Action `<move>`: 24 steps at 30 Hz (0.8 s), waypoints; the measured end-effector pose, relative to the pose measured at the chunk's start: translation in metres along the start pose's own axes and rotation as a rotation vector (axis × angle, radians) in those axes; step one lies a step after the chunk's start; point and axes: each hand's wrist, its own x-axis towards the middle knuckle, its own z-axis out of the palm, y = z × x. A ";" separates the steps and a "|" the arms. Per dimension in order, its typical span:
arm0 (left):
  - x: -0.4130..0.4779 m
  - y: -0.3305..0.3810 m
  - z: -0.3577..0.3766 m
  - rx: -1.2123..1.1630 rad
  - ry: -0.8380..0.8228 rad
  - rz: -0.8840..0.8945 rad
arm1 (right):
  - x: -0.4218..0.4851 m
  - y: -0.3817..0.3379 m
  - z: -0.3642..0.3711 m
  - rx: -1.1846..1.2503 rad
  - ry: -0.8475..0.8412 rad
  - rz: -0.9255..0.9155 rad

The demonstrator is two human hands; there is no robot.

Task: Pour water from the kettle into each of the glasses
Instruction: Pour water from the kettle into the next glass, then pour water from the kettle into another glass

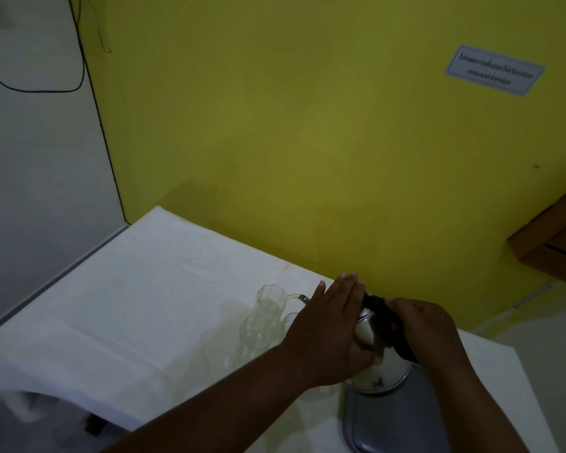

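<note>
A steel kettle (371, 341) with a black handle is tilted to the left above a white-covered table (128, 305). My right hand (428, 331) grips the black handle. My left hand (327, 325) lies flat on the kettle's lid and side, fingers stretched out. The spout (303, 299) reaches the rim of the far clear glass (270, 302), and a thin stream of water runs into it. A second clear glass (255, 331) stands just in front of it. The rim of a third glass (290, 318) shows beside my left hand, mostly hidden.
A grey metal tray (396, 426) lies under the kettle at the near right. A yellow wall (307, 142) rises right behind the table. A wooden shelf (556, 237) juts out at the right. A black cable (89, 76) hangs at the left corner.
</note>
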 end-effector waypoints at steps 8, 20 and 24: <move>0.002 0.000 -0.001 -0.005 -0.007 -0.001 | 0.005 0.007 0.001 0.047 -0.009 0.010; 0.009 -0.004 -0.001 0.093 -0.057 0.008 | 0.004 0.026 0.022 0.268 0.048 0.142; 0.010 0.001 -0.005 0.116 -0.031 0.044 | 0.002 0.029 0.020 0.287 0.081 0.110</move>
